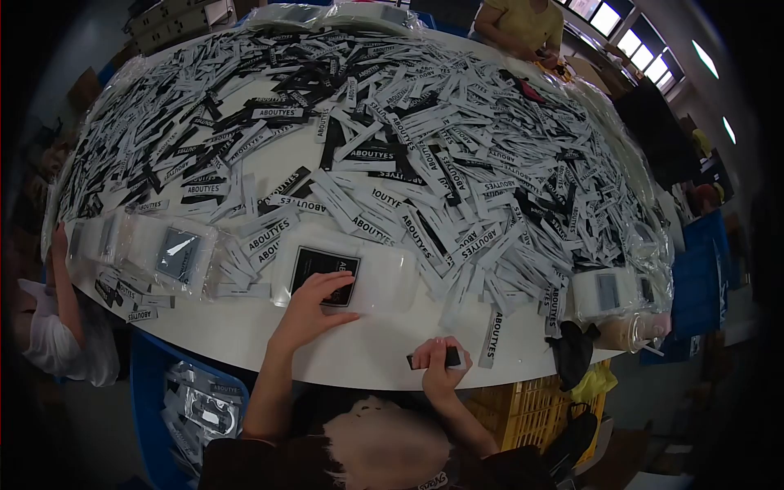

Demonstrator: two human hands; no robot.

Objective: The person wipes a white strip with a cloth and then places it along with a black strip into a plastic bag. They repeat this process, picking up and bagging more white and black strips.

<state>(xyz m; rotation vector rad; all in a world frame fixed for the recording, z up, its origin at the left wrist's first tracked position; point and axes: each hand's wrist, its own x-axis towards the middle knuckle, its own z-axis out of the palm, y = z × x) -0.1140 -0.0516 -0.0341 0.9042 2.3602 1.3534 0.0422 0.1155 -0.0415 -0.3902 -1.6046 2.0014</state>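
My left hand [313, 309] lies with fingers stretched and thumb apart on a clear plastic bag [384, 276] near the table's front edge. Under its fingertips is a black square card [314, 265] with white print, partly covered by the hand. My right hand [441, 366], closed, grips a small black strip-shaped packet [452, 357] by the table edge; its ends stick out on both sides of the fingers. Beyond both hands spreads a big heap of black and white sachets [433, 155] printed "ABOUTYES".
Filled clear bags lie to the left [175, 253] and right [604, 292]. A cup [625, 333] stands at the right edge. Below are a blue bin [147, 400] with packets and a yellow crate [510, 408]. A person [523, 28] works across the table; another person's arm [65, 286] is at left.
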